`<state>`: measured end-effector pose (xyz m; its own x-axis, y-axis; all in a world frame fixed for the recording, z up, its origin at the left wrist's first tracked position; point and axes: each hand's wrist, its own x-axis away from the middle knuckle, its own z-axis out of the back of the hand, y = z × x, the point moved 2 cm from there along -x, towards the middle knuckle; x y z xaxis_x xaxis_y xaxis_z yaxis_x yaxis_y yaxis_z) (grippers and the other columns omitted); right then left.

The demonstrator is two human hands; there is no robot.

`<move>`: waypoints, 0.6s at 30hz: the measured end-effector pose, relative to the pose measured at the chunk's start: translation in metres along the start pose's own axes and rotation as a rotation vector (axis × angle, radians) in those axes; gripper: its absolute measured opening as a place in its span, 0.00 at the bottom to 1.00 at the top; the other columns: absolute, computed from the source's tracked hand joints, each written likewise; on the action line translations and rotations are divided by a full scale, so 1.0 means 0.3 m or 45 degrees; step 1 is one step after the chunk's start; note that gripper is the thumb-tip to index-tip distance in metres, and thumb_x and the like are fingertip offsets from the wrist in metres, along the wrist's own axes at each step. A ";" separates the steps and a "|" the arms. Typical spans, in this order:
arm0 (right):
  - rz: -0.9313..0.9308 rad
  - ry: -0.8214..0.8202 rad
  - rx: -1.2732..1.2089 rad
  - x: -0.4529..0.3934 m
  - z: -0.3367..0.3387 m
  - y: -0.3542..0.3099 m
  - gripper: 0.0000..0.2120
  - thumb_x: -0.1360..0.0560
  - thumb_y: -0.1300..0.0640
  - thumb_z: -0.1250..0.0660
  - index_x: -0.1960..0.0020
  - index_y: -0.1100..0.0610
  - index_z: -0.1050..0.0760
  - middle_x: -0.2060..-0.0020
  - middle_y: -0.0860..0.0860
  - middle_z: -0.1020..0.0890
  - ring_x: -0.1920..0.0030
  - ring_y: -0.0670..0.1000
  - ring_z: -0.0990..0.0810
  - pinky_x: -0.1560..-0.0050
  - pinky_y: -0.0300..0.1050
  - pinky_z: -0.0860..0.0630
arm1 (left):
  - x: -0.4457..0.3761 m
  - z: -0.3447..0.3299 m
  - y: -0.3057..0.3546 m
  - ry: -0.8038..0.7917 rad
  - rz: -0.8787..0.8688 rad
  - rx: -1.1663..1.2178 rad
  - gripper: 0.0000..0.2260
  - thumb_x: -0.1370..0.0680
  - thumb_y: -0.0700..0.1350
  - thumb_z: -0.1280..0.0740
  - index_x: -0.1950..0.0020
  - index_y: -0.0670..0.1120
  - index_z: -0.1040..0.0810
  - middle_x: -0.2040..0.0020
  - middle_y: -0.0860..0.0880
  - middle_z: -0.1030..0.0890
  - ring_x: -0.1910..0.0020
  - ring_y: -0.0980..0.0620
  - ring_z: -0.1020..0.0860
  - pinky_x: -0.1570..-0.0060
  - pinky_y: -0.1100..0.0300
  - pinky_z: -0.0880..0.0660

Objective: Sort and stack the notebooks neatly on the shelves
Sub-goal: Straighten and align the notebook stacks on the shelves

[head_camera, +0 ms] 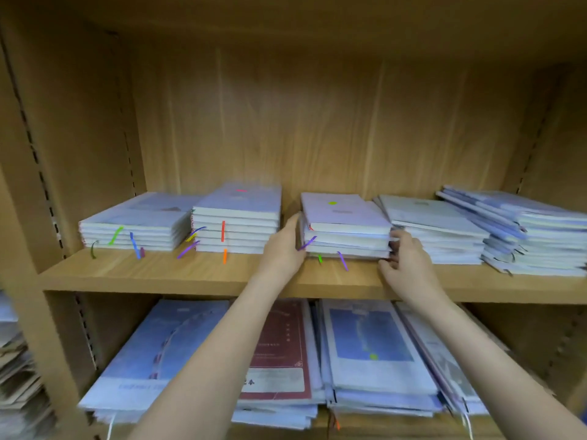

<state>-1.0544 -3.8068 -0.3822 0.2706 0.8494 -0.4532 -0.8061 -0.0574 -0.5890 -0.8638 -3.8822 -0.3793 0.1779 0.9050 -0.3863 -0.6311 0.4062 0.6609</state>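
A person squares up a middle stack of notebooks [344, 228] on the upper shelf [203, 274] of a wooden bookcase. The left hand [282, 249] presses flat, fingers straight, against the stack's left side; the right hand [405, 260] has curled fingers at its right front corner, apparently gripping the lower books. Neighbouring stacks sit just beside it on both sides. A hard sideways push could skew the top notebook or nudge the untidy right-hand pile [524, 236], whose books already fan out.

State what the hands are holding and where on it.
The middle notebook stack: left hand pressed flat against its left side, right hand gripping its lower right corner.
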 end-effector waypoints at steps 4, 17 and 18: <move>0.003 -0.010 0.005 -0.002 -0.029 -0.014 0.22 0.27 0.66 0.37 0.34 0.64 0.37 0.43 0.61 0.24 0.40 0.61 0.27 0.43 0.46 0.33 | -0.044 -0.005 -0.047 0.032 0.057 0.034 0.31 0.26 0.36 0.32 0.26 0.45 0.39 0.35 0.40 0.26 0.37 0.44 0.27 0.37 0.53 0.31; -0.154 -0.129 -0.584 0.029 0.019 -0.031 0.31 0.29 0.67 0.29 0.30 0.56 0.36 0.45 0.48 0.28 0.44 0.47 0.27 0.45 0.38 0.31 | 0.115 0.044 0.020 -0.024 -0.006 0.214 0.26 0.31 0.33 0.29 0.34 0.47 0.27 0.50 0.46 0.18 0.50 0.48 0.20 0.46 0.58 0.25; -0.145 -0.147 -0.637 0.046 0.036 -0.026 0.32 0.29 0.68 0.30 0.29 0.56 0.37 0.43 0.47 0.29 0.44 0.46 0.28 0.47 0.34 0.31 | 0.144 0.049 0.024 -0.017 -0.012 0.290 0.26 0.31 0.33 0.29 0.35 0.48 0.27 0.51 0.47 0.18 0.54 0.53 0.19 0.47 0.61 0.25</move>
<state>-1.0499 -3.7889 -0.3768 0.2592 0.9154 -0.3079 -0.4173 -0.1814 -0.8905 -0.8497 -3.8383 -0.3818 0.1940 0.9022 -0.3852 -0.4428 0.4309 0.7863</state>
